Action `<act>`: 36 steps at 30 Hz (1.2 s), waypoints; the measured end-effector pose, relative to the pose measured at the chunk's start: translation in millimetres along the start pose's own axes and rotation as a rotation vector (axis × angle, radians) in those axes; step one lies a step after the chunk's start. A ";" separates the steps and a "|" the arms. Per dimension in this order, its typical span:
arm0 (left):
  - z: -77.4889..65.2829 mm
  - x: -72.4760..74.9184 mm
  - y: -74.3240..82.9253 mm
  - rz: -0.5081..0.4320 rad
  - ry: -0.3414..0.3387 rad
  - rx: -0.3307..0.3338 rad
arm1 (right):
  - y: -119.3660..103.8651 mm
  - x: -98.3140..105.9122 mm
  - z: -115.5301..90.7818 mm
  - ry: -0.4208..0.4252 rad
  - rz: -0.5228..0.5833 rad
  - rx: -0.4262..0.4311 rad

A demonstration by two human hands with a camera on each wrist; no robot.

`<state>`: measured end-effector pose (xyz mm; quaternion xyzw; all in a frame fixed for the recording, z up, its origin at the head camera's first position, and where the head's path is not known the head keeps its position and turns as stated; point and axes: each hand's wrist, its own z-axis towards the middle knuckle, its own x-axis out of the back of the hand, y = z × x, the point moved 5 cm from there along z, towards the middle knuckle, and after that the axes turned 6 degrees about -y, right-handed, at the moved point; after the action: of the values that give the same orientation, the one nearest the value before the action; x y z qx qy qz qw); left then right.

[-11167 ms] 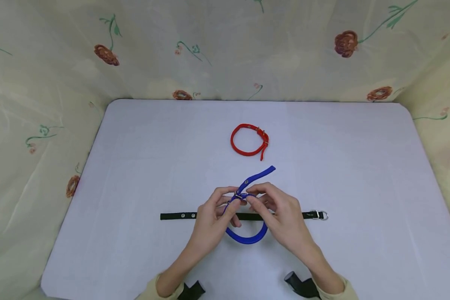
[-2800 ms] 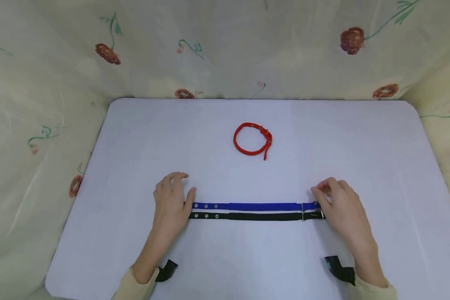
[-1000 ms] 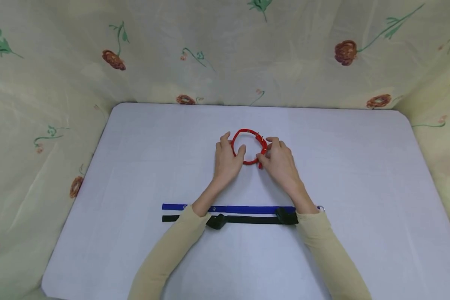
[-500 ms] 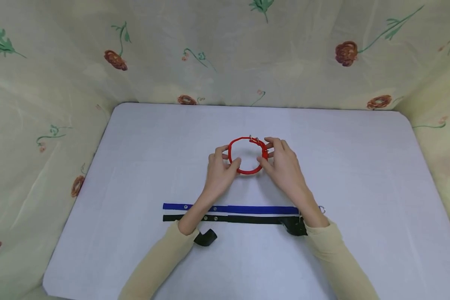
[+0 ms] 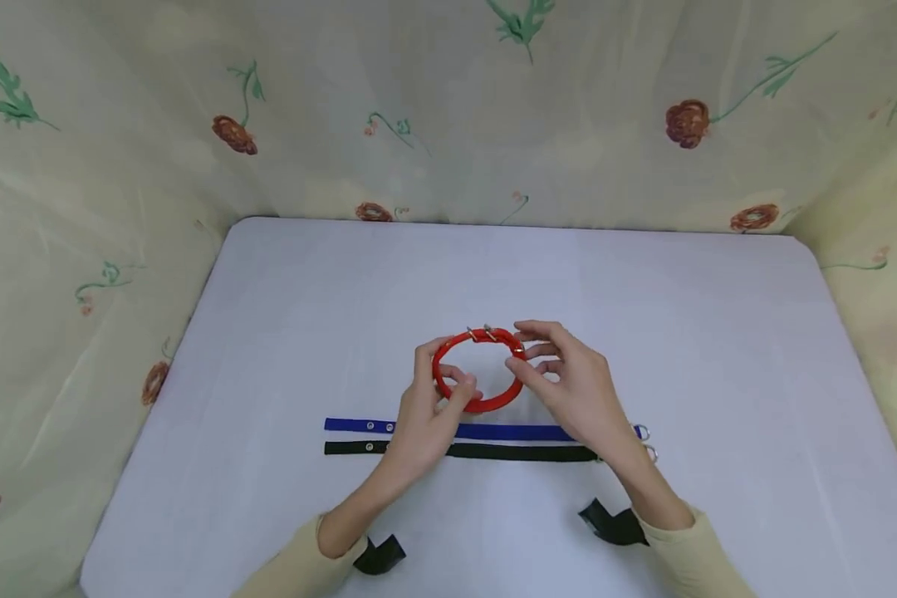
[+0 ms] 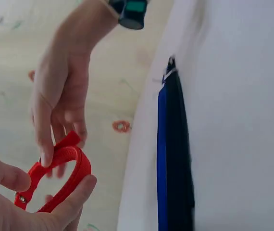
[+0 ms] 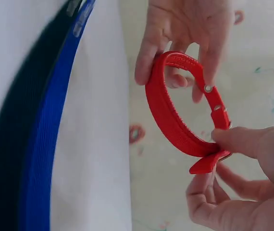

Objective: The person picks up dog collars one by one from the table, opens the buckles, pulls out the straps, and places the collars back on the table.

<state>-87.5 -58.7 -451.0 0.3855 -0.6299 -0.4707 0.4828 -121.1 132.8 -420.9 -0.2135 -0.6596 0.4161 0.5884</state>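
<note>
From here, I pinch the buckled red collar (image 5: 491, 405) midair between my left grip (image 5: 428, 411) and right grip (image 5: 579, 380), near the blue strap (image 5: 512, 432).

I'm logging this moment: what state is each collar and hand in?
Red collar: looped, held above the table.
Blue collar: laid out straight, unlooped.
Black collar: laid out straight, unlooped.
Left hand: holding the red collar's left side.
Right hand: pinching the red collar's right side.

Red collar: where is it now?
In the head view, the red collar is near mid-picture, held between the left hand and the right hand, appearing just above the blue strap.
</note>
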 end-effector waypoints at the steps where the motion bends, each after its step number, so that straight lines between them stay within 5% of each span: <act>1: -8.6 -1.0 1.2 -0.006 -0.001 0.000 | -1.0 -0.6 -4.9 -0.027 0.034 -0.017; 8: -41.2 -0.4 6.1 0.044 0.040 0.006 | -9.5 -4.3 -24.0 -0.169 0.153 -0.051; 18: -49.2 7.0 35.7 0.379 0.152 -0.280 | -30.6 -11.6 -33.5 -0.206 0.040 0.078; 36: -53.9 10.6 31.0 0.337 0.150 -0.297 | -35.4 -17.6 -39.9 -0.184 0.051 0.102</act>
<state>-38.6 -72.5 -413.6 0.2335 -0.5714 -0.4409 0.6515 -71.8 111.2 -404.7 -0.1608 -0.6831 0.4818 0.5248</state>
